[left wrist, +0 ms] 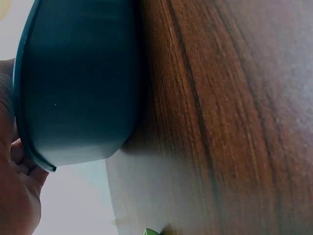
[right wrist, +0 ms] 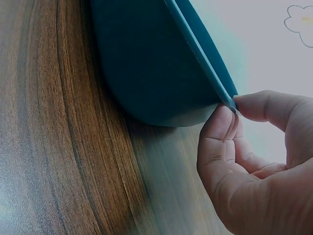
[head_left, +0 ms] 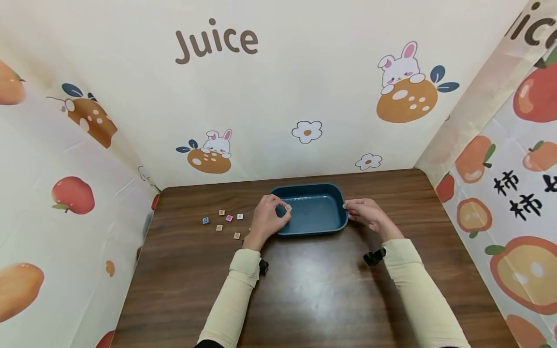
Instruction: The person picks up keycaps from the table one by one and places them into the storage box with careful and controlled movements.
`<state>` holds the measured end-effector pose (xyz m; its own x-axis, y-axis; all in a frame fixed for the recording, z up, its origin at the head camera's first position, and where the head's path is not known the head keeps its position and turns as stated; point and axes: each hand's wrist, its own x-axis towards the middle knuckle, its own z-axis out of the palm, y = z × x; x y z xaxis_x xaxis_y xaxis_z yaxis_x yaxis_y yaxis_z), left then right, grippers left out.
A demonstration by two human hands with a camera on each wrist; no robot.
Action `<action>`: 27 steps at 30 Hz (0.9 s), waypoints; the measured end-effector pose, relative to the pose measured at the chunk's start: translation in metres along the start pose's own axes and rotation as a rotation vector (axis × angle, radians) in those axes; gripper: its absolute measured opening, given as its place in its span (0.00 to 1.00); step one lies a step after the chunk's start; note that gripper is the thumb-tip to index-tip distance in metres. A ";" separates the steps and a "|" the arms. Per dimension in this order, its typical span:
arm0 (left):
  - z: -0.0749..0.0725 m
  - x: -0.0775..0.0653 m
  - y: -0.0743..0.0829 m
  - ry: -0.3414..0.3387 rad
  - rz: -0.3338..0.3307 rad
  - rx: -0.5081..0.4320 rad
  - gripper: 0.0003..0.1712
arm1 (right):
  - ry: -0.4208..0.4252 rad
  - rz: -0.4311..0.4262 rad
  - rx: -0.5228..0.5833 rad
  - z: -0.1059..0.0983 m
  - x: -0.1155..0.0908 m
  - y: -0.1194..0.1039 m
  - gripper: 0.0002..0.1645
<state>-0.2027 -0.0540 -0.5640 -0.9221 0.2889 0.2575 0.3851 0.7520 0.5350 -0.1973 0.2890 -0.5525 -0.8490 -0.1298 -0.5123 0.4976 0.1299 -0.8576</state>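
Note:
My left hand (head_left: 266, 216) pinches a small pale cube bead (head_left: 288, 208) between thumb and forefinger, above the left part of a dark blue rectangular tray (head_left: 311, 233). In the left wrist view the hand (left wrist: 18, 191) lies along the tray's rim, and the bead is hidden there. At the tray's right end my right hand (head_left: 367, 212) pinches the rim between thumb and fingers. The right wrist view shows that grip closely, with the thumb (right wrist: 266, 105) on the inner side of the rim and fingers on the outer wall (right wrist: 146, 63).
Left of the tray, several small cubes lie scattered on the brown wooden table (head_left: 313, 290), among them a blue cube (head_left: 206, 220), a pink cube (head_left: 229, 218) and a white cube (head_left: 240, 216). A printed cloth wall (head_left: 278, 96) stands behind the table and along both sides.

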 end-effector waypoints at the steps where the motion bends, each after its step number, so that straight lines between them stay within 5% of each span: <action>1: 0.000 0.000 0.000 0.000 0.009 0.007 0.10 | -0.001 -0.009 0.003 0.001 0.000 0.001 0.32; 27: 0.006 0.002 -0.002 -0.087 0.064 0.078 0.14 | 0.003 -0.012 0.020 0.005 -0.001 0.003 0.34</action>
<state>-0.2060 -0.0514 -0.5693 -0.8971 0.3852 0.2163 0.4417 0.7735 0.4544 -0.1939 0.2845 -0.5553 -0.8554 -0.1283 -0.5019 0.4909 0.1086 -0.8644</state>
